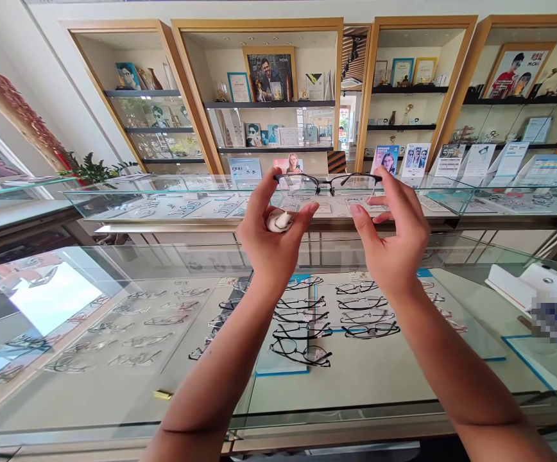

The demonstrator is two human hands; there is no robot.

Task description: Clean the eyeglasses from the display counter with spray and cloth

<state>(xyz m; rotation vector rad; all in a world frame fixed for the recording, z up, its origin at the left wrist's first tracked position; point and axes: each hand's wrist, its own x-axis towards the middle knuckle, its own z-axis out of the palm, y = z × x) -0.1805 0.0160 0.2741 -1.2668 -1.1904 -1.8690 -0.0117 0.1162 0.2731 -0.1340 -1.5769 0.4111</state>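
A pair of half-rimmed glasses (325,186) with a dark upper frame is held up level above the glass counter. My left hand (276,234) holds its left end at the fingertips, and a crumpled white cloth (279,221) is tucked in the same palm. At the right end, the fingertips of my right hand (394,231) grip the frame, the thumb apart below. Under my forearms, rows of dark-framed glasses (300,330) lie inside the display case.
The glass counter (201,420) spans the front, with a small gold object (163,394) at its left. A white device (543,285) stands at the right. Behind are a second glass case (187,224) and wooden shelves (259,24) with framed pictures. A plant (93,170) is at back left.
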